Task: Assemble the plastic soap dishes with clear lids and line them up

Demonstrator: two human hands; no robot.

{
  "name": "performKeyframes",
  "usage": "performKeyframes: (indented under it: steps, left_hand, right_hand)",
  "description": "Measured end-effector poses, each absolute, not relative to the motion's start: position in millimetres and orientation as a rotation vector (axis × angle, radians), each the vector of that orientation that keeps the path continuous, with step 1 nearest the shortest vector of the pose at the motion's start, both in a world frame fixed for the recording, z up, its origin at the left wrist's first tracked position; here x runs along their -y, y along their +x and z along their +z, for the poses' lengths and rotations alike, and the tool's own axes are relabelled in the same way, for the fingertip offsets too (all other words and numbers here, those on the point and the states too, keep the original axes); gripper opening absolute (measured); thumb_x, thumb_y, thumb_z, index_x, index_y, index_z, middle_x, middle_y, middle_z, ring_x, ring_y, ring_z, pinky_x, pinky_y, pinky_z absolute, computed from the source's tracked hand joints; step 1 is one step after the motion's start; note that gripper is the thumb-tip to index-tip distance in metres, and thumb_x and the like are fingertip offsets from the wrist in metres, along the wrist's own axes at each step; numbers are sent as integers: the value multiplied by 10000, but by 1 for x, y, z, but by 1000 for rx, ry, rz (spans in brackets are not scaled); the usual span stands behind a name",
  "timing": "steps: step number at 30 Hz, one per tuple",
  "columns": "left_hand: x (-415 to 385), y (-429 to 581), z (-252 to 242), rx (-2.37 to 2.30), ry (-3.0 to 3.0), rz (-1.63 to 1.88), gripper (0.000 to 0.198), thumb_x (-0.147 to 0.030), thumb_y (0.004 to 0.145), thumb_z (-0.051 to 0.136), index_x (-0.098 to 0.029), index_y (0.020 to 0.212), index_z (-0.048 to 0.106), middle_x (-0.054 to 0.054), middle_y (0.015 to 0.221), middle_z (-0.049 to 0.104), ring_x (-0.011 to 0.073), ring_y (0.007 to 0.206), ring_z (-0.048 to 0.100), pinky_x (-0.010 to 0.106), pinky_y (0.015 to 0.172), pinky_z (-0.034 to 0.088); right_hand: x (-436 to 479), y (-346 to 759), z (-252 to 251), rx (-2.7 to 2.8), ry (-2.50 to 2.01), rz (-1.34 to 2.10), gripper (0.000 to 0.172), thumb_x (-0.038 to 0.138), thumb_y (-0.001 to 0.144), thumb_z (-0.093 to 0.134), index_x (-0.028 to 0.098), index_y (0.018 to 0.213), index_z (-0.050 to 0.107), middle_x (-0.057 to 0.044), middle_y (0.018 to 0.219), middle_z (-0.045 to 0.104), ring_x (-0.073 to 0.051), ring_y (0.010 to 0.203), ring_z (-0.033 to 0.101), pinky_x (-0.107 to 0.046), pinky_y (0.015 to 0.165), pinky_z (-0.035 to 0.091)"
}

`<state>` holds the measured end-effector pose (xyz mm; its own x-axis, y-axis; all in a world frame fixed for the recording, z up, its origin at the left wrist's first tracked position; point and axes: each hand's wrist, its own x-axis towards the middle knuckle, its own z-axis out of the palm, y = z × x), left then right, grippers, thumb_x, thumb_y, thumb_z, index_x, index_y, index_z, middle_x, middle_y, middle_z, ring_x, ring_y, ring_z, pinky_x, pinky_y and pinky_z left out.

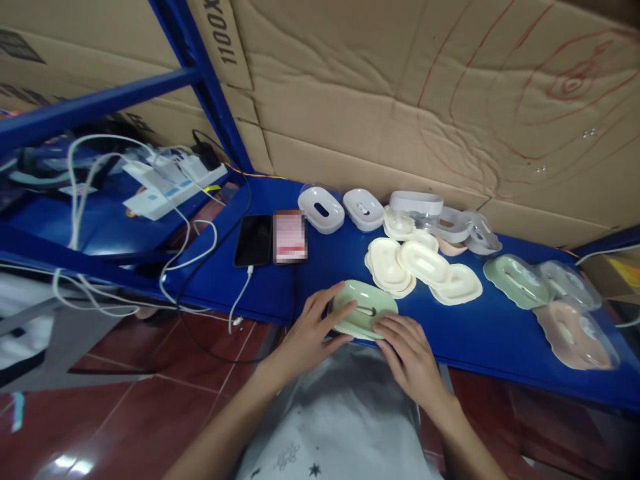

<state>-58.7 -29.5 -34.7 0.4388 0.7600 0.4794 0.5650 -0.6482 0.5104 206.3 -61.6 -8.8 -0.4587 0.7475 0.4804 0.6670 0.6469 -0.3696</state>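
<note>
A pale green soap dish (364, 301) with an oblong slot in its middle lies at the front edge of the blue shelf. On its left side rests my left hand (320, 327), thumb at the near edge and fingers reaching over the rim, one toward the slot. My right hand (405, 340) grips the near right corner, fingers bent over the rim. A small white piece (365, 310) shows in the slot. Just beyond the dish lie several cream scalloped trays (425, 262), partly overlapping.
Along the cardboard wall stand white soap dishes (323, 210) and clear lids (483, 233). Lidded green (517, 280) and pinkish (575, 337) dishes lie at the right. Two phones, one dark (253, 240), lie left. White cables run from a power strip (170, 187).
</note>
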Motion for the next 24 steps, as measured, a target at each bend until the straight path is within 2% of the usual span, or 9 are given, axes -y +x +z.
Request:
performKeyframes:
  steps: [4,8,14,19,21,24]
  left_hand:
    - [27,-58,-38,-1135,2501,1034,595,-307,965,793,-290,1519,576,107,1575,572,321,1407,526,512,1168,523]
    - [26,-57,-40,-1136,2554,1071,374,-323,978,778,-270,1341,709,78,1453,686,303,1326,576,496,1109,549]
    - [24,-55,-41,-1140,2546,1076,324,-307,970,787,-258,1286,736,77,1441,689,303,1320,557,497,1094,559]
    - [25,-55,-36,-1145,2509,1029,320,-287,987,763,-267,1304,727,84,1459,667,307,1334,541,514,1112,555]
    - [25,-56,-34,-1126,2497,1010,318,-281,998,741,-268,1315,721,90,1470,654,310,1345,533,519,1112,557]
    - [25,-58,-31,-1097,2474,1014,319,-265,1013,709,-269,1332,708,90,1489,636,306,1366,523,518,1120,554]
  right_hand:
    - [60,214,-13,2298,-1118,182,333,219,1044,647,247,1376,658,-77,1307,760,-262,1308,677,-490,1115,544]
    - [57,219,-19,2327,-1102,175,304,206,1050,633,247,1349,665,-70,1314,758,-262,1335,659,-509,1137,532]
    - [49,221,-5,2357,-1051,157,277,221,1054,631,248,1327,674,-64,1332,757,-260,1336,654,-521,1146,509]
    - [-1,248,25,2293,-1115,-22,307,213,1081,555,271,1360,668,-80,1383,734,-264,1342,647,-500,1138,490]
    - [-29,269,27,2241,-1287,-118,349,321,1086,560,255,1419,642,-122,1489,663,-313,1421,587,-537,1157,468]
    - [-62,300,18,2259,-1561,-154,630,585,1029,602,236,1550,544,-186,1646,498,-418,1527,459,-652,1181,415]
